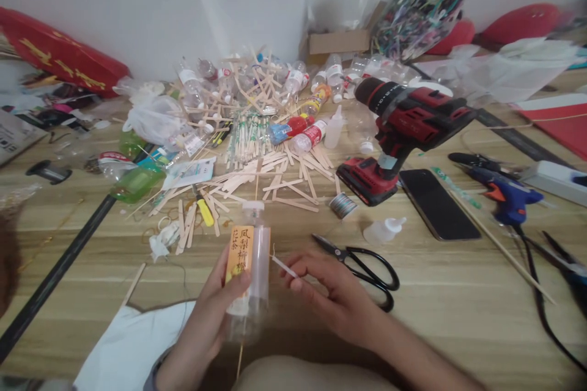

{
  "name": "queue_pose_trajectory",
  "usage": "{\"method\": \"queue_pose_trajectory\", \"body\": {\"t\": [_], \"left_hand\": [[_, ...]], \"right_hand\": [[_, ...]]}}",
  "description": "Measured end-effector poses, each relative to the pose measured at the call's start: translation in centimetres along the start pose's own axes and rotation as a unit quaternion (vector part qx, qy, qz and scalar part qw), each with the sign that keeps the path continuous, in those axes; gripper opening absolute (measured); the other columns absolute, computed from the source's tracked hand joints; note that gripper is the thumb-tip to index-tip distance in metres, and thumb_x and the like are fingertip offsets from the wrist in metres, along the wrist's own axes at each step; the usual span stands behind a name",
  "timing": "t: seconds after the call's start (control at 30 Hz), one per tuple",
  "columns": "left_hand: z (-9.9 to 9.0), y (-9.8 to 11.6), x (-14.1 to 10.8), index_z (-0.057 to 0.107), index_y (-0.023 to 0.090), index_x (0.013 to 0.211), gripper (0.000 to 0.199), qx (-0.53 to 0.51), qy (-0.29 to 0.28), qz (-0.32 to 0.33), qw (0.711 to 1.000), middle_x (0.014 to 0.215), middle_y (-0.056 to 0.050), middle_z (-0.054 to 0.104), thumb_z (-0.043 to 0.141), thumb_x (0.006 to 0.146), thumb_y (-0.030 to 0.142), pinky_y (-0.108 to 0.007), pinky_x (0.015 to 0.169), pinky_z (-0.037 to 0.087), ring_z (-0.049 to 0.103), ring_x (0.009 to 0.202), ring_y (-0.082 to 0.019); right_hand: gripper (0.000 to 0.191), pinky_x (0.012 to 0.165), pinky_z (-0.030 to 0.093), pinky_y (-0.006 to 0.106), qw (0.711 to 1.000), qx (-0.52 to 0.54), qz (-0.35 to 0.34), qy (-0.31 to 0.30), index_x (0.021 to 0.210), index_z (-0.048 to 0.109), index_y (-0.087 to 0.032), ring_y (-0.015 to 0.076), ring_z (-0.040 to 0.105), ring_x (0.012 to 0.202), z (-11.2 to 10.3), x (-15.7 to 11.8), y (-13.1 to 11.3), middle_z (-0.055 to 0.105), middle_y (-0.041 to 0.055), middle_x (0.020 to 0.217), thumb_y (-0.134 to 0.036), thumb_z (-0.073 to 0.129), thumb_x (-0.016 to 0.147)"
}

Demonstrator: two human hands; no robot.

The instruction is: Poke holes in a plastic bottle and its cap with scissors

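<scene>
My left hand [229,287] is wrapped round a clear plastic bottle [260,256] with an orange label [240,250]. The bottle is upright, its white cap end away from me, and a thin wooden stick [240,357] shows at its near end. In my right hand [321,287], just right of the bottle, a small white stick-like piece [284,267] is pinched between thumb and fingers. Its tip is close to the bottle's side; whether they touch is unclear. Black-handled scissors [362,263] lie right beside my right hand.
A red cordless drill [403,128] stands behind the scissors, near a black phone [438,204] and a blue glue gun [509,195]. Loose wooden sticks [293,186] and several bottles cover the back. A small white squeeze bottle [384,230] and yellow-handled tool [204,211] lie nearer.
</scene>
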State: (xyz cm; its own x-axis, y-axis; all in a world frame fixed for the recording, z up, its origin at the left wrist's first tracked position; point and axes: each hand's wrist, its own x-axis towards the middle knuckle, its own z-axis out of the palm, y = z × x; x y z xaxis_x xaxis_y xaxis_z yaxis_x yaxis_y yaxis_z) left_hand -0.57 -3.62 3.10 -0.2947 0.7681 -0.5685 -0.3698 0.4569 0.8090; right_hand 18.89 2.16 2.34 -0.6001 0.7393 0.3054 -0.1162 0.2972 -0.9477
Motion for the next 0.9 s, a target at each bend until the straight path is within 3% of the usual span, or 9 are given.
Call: {"method": "queue_pose_trajectory", "body": {"t": [0.17,0.37,0.6,0.73,0.9], "left_hand": [[-0.2,0.0,0.1,0.053,0.028,0.137,0.077,0.007,0.014,0.006,1.0,0.126,-0.006,0.071,0.083,0.066,0.037,-0.031,0.083,0.056,0.066,0.114,-0.03],[-0.9,1.4,1.6,0.057,0.028,0.131,0.065,0.008,0.041,0.004,0.999,0.11,-0.005,0.076,0.079,0.07,0.033,-0.027,0.06,0.052,0.071,0.096,-0.028],[-2.2,2.2,2.5,0.064,0.026,0.118,0.055,-0.002,0.023,0.008,1.0,0.095,-0.004,0.076,0.083,0.067,0.033,-0.028,0.063,0.053,0.072,0.086,-0.027],[-2.4,3.0,3.2,0.067,0.025,0.112,0.048,0.005,0.018,0.014,1.0,0.091,-0.006,0.076,0.083,0.068,0.037,-0.03,0.06,0.052,0.072,0.086,-0.03],[-2.4,4.3,4.0,0.069,0.024,0.107,0.043,-0.004,0.012,0.028,1.0,0.091,-0.007,0.076,0.082,0.068,0.036,-0.033,0.064,0.055,0.072,0.083,-0.029]], "right_hand": [[0.024,0.077,0.046,0.025,1.0,0.001,-0.007,-0.009,0.085,0.058,-0.02,0.0139,0.061,0.084,-0.1,0.0,-0.4,0.066,0.0029,0.09,-0.033,0.049,0.103],[0.03,0.07,0.044,0.025,1.0,0.002,0.013,-0.014,0.079,0.054,-0.02,0.0137,0.058,0.078,-0.5,-0.4,-0.6,0.063,0.0029,0.085,-0.036,0.047,0.103],[0.035,0.071,0.045,0.026,0.999,0.024,0.024,0.015,0.078,0.058,-0.02,0.0142,0.061,0.08,-2.1,-0.4,-0.9,0.066,0.0028,0.087,-0.043,0.049,0.103],[0.038,0.07,0.046,0.029,0.997,0.03,0.046,0.055,0.076,0.061,-0.02,0.0167,0.059,0.078,-3.5,-0.9,-0.5,0.065,0.0042,0.082,-0.047,0.05,0.102],[0.04,0.06,0.045,0.032,0.982,0.078,0.043,0.164,0.07,0.058,-0.022,0.0195,0.054,0.069,-5.2,-1.0,-0.2,0.057,0.005,0.071,-0.052,0.055,0.096]]}}
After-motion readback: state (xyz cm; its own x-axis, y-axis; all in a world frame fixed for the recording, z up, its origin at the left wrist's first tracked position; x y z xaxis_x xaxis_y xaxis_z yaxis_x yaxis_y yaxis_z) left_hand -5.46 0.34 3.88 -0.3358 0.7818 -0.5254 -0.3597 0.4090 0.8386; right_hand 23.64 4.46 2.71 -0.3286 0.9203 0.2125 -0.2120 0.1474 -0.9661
